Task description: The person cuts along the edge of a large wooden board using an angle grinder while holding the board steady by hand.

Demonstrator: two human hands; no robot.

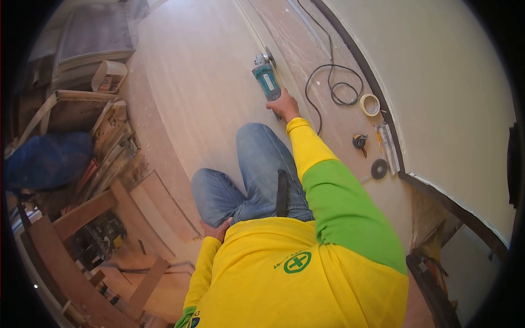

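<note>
My right hand (pixel 284 105) is wrapped round the rear of a teal angle grinder (pixel 267 81). The grinder's disc (pixel 269 56) stands on edge at the long right side of a pale plywood sheet (pixel 191 65); whether it touches or spins I cannot tell. My left hand (pixel 215 230) rests against my left thigh, close to the hip, with the thumb apart and the other fingers partly hidden. My jeans-clad knees (pixel 257 147) are over the sheet.
A black cord (pixel 344 101) coils on the dusty floor at right. Near it lie a masking tape roll (pixel 369 105), a tape measure (pixel 359 142) and a spare disc (pixel 379 169). Wood offcuts (pixel 109 131), a blue bag (pixel 52 160) and a wooden frame (pixel 82 273) fill the left side.
</note>
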